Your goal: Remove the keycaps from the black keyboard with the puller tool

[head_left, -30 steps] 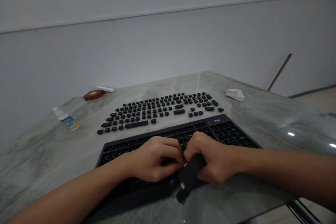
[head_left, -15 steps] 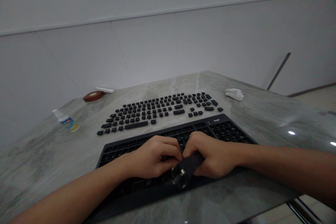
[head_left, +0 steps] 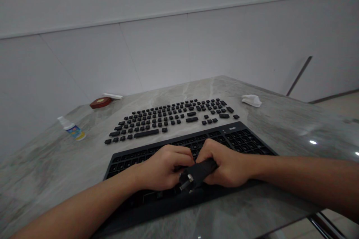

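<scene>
A black keyboard base (head_left: 179,203) with its keycaps off lies tilted across the table under both hands. My right hand (head_left: 228,164) is closed around a black, thick-handled tool (head_left: 199,171). Metal prong-like parts show at the tool's near end, which points towards me; its kind is unclear. My left hand (head_left: 168,168) rests over the middle of the base with its fingers curled in, close to the right hand. What its fingertips pinch, if anything, is hidden. Beyond the base, loose black keycaps (head_left: 146,133) are laid out in rows.
A small spray bottle (head_left: 73,129) lies on its side at the left. At the back left are a reddish-brown object (head_left: 100,102) and a white strip (head_left: 113,96). Crumpled white tissue (head_left: 251,100) sits at the back right of the marbled table (head_left: 56,194), before a white wall.
The tool in my right hand has tilted slightly, its pronged end shifting up and left. My left hand stays nearly in place, and the view has shifted a little.
</scene>
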The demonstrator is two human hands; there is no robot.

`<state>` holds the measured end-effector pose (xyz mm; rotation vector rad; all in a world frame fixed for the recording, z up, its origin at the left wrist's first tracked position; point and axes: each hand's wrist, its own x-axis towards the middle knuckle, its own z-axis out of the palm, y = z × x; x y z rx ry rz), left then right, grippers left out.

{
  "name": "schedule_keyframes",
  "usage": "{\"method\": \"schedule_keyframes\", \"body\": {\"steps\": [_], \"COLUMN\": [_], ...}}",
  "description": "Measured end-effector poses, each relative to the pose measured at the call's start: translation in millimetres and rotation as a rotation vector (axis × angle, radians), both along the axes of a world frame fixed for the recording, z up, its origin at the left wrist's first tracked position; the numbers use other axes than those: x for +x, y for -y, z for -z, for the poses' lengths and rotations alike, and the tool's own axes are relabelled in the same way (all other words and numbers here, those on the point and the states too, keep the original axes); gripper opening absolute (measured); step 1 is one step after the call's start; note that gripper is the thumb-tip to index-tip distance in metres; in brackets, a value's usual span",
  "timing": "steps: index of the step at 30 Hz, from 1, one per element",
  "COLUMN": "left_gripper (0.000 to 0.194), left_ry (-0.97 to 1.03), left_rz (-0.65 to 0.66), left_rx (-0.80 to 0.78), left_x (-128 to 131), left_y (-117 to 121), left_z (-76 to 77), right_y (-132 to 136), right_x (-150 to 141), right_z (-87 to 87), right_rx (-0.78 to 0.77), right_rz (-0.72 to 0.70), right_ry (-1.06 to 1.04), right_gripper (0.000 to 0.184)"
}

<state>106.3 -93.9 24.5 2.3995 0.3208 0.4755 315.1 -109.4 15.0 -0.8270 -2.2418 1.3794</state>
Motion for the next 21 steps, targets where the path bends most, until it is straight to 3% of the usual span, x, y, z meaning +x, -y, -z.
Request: {"method": "schedule_keyframes", "body": {"steps": [8, 15, 21], "left_gripper": [0.012, 0.015, 0.013], "left_ry": [0.035, 0.019, 0.030], "left_rz": [0.088, 0.022, 0.047], "left_rx": [0.066, 0.105, 0.356], "left_x": [-4.9, -6.4, -4.5], "left_y": [-0.9, 4.2, 1.7], "left_z": [6.2, 9.2, 17.4], "right_y": [3.2, 4.3, 5.7], "right_x": [-0.8, -3.7, -8.9], "right_z": [2.7, 4.3, 3.3], "right_rx": [-0.028, -0.031, -0.181], "right_rz": [0.023, 0.068, 0.216], "right_ry": [-0.044, -0.074, -0.087], "right_gripper": [0.014, 0.022, 0.012]}}
